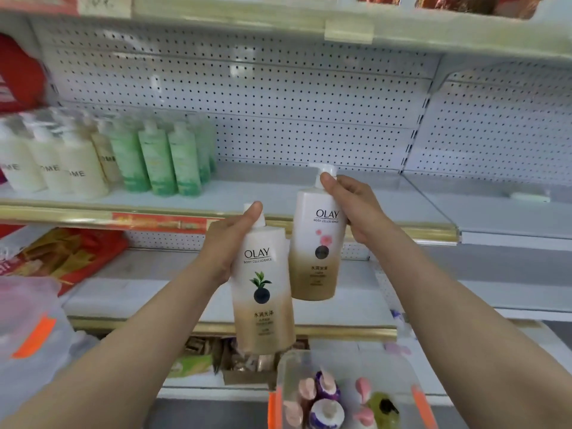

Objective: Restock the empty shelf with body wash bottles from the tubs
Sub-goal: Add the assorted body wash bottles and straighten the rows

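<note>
Bare forearms, two, entering from the lower corners.

Left hand (229, 243): wrapped round the shoulder of an Olay body wash bottle with a green leaf label (263, 292), thumb up by the neck. The bottle is held in the air, slightly tilted, below the shelf edge.

Right hand (353, 205): gripping an Olay body wash bottle with a pink flower label (318, 252) at the neck, thumb on the white cap. It is raised higher, in front of the shelf lip.

Both bottles: smooth plastic, rounded shoulders, white fading to tan at the base. They sit close side by side; whether they touch is unclear.

Middle shelf (263, 190): flat pale metal, gold trim strip (62, 212) along the front, perforated back panel (278, 97). Cream bottles (80, 168) and green bottles (158, 162) stand at its left end; the stretch to the right is bare.

Clear tub (346, 363), orange handles, below: pump-top bottles (325, 410) remain inside.

Progress, as judged: early. One part is filled, two bottles are in hand and not yet set down, and stock is left in the tub.
</note>
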Motion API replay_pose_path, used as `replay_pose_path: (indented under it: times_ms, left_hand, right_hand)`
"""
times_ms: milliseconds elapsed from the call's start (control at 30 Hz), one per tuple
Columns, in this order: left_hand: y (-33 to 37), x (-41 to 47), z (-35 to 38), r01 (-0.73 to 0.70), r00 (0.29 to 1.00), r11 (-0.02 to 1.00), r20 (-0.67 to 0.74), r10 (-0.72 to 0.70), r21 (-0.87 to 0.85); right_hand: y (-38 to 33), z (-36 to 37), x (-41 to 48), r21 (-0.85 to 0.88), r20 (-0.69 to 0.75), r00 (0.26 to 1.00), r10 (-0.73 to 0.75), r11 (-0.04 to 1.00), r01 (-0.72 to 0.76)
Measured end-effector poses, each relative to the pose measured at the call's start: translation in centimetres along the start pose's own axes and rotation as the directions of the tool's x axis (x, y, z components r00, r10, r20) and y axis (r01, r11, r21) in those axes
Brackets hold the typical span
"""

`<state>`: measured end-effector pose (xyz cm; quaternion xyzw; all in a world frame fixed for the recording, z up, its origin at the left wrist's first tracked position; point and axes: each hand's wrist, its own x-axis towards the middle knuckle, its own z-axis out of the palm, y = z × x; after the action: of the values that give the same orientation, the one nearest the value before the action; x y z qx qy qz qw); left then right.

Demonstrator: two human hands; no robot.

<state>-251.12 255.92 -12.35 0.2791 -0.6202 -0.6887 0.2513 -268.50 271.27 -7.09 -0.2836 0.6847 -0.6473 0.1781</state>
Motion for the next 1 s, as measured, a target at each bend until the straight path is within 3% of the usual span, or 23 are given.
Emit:
replay_pose_path:
  times_ms: [233, 567, 1000]
  left_hand:
    - [4.8, 3.2, -6.7, -0.038, 0.999, 0.999, -0.005, 0.038, 0.038]
    - [6.1, 6.2, -15.0, -0.062, 0.998, 0.990, 0.033, 0.059, 0.125]
    - [7.0, 11.8, -16.9, -0.064, 0.998, 0.996, -0.014, 0.065, 0.070]
  right_hand:
    - [-3.6, 6.6, 3.6, -0.009, -0.031, 0.998, -0.057, 0.998, 0.056]
    - [-7.1, 13.7, 9.2, -0.059, -0.111, 0.975, -0.193, 0.980, 0.188]
    - [-4.9, 17.7, 19.8, -0.115, -0.058, 0.978, -0.201, 0.974, 0.193]
